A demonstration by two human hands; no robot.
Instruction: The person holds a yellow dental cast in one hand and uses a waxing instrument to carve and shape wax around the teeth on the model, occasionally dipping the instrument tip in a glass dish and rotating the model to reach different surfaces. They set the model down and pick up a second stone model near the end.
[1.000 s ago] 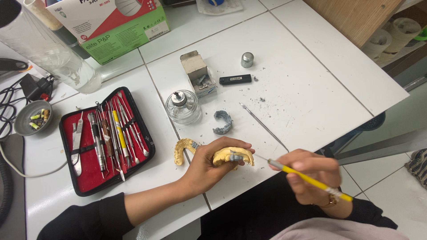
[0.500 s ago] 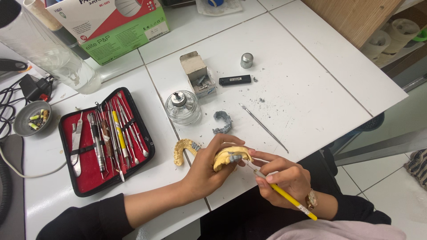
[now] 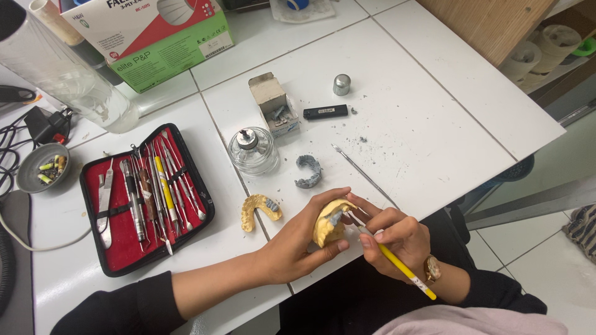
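My left hand (image 3: pixel 297 243) grips a yellow plaster jaw model (image 3: pixel 329 223) with grey wax on it, held just above the white table's (image 3: pixel 434 124) front edge. My right hand (image 3: pixel 391 237) pinches a yellow-handled instrument (image 3: pixel 397 263) like a pen. Its metal tip touches the grey patch on the model. A second yellow jaw model (image 3: pixel 259 208) lies on the table just left of my left hand. A grey wax arch (image 3: pixel 308 171) rests a little farther back.
An open red-lined case of metal instruments (image 3: pixel 146 195) lies at left. Behind the models stand a glass spirit lamp (image 3: pixel 252 151), a small cardboard box (image 3: pixel 273 102), a black lighter (image 3: pixel 326 111) and a metal cap (image 3: pixel 341 84). A thin metal probe (image 3: pixel 363 174) lies loose.
My right hand has moved left and up from the table edge to the held model, bringing the instrument tip onto it. The left hand tilted the model slightly.
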